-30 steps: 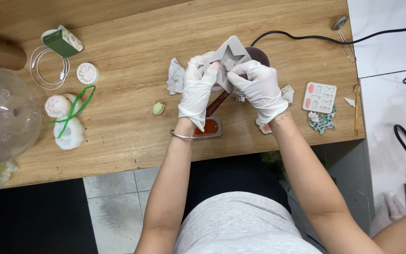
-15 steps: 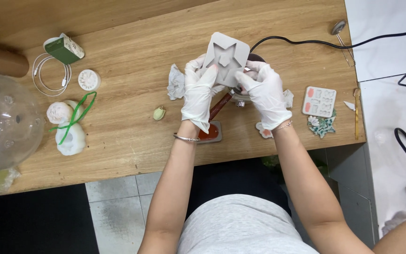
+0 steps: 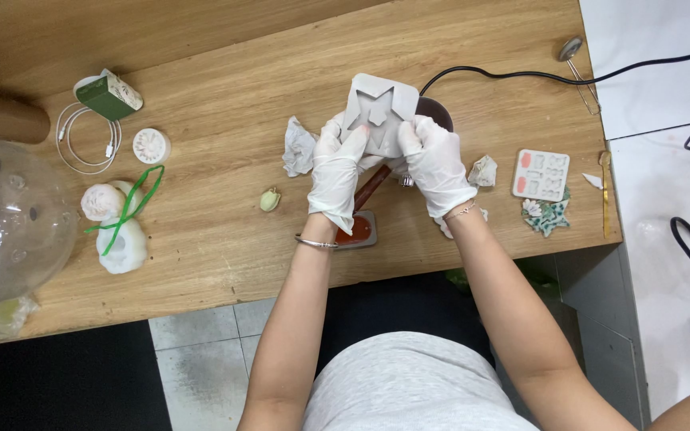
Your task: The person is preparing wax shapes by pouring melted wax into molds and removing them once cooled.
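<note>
Both hands have lifted the mold (image 3: 378, 116) a bit farther from the person and turned it flatter than it was a moment ago. Now its star-shaped hollow faces up at the camera. The mold is grey and square with round corners. It is held in the air over the far middle of the table (image 3: 225, 239), just above a dark round pot (image 3: 436, 114).

The left hand (image 3: 339, 172) wears a white glove and is closed on the left edge of the mold. The right hand (image 3: 434, 164), gloved too, is closed on the right edge. The thumbs press on the near side.

The mold looks soft and bendy, like rubber. It is likely light. It will flex if squeezed, so the thick edges are the best place to hold, not the thin star part. The gloves may make it a little slippery.

A red-brown stick (image 3: 370, 190) lies under the hands, next to a small square dish (image 3: 358, 230) with orange stuff in it. A crumpled tissue (image 3: 299, 146) sits just left of the hands. A small mold tray (image 3: 541, 174) lies to the right. Far left are a green box (image 3: 108, 95), a white cable (image 3: 83, 140) and a big clear bowl (image 3: 9, 219). A black cord (image 3: 569, 76) runs from the pot to the right.
</note>
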